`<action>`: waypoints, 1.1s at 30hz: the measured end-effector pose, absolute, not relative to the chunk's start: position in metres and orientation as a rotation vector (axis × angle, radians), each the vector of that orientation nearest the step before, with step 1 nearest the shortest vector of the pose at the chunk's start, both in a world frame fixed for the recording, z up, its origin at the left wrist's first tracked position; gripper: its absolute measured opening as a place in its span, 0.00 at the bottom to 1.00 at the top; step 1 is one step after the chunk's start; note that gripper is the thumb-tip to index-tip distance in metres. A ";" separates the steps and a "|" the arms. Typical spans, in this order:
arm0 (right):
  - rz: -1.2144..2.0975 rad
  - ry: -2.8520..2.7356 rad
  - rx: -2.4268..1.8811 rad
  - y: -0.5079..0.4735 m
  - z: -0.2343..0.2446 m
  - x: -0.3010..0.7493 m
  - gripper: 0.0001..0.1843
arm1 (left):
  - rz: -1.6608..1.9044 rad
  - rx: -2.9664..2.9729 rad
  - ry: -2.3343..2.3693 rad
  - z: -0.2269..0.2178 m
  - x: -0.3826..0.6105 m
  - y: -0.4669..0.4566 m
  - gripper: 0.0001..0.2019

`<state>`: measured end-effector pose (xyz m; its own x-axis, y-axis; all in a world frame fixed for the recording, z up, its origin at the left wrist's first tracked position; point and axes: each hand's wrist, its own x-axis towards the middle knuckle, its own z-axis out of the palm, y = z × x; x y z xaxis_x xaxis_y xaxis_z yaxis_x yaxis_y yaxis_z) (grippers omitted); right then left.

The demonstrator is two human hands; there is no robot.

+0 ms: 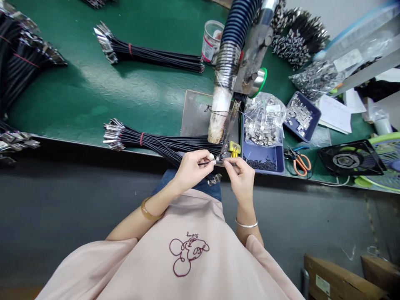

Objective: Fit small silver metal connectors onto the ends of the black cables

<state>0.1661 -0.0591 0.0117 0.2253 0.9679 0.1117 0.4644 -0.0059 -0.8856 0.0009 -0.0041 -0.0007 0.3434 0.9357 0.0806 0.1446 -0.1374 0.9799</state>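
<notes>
From where I watch, both hands meet at the near edge of the green surface [146, 98]. The left hand [193, 168] pinches a black cable [203, 163] between thumb and finger; a small metal tip shows at the cable's end, in the gap between the hands. The right hand [241, 177] has its thumb and forefinger closed on a thin dark piece [224, 162], too small for me to name; I cannot tell whether it touches the tip.

A ribbed hose [239, 25] is my main obstruction: its pale nozzle [219, 108] hangs just beyond the fingers, hiding part of a grey board [195, 110] and of the nearer cable bundle [156, 139]. That bundle lies along the near edge, its metal ends to the left. A second bundle [165, 58] lies farther back, and a big cable heap [23, 62] fills the left end.

Just right of the nozzle I see a yellow item [234, 148], then a purple tray [280, 158] at the near edge with a bag of metal pieces [264, 121] in it. Past its right side come a smaller tray [316, 115], orange-handled pliers [308, 163] and a black fan [342, 159].
</notes>
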 end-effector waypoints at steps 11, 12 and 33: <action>0.766 -1.415 -1.579 -0.052 0.004 0.156 0.16 | 0.906 1.624 0.981 -0.002 0.000 -0.004 0.04; 0.763 -1.424 -1.578 -0.052 0.004 0.156 0.16 | 0.901 1.627 0.979 -0.002 0.000 -0.004 0.04; 0.377 -1.122 -1.494 -0.071 0.025 0.158 0.04 | 0.914 1.457 0.825 0.006 -0.008 0.005 0.08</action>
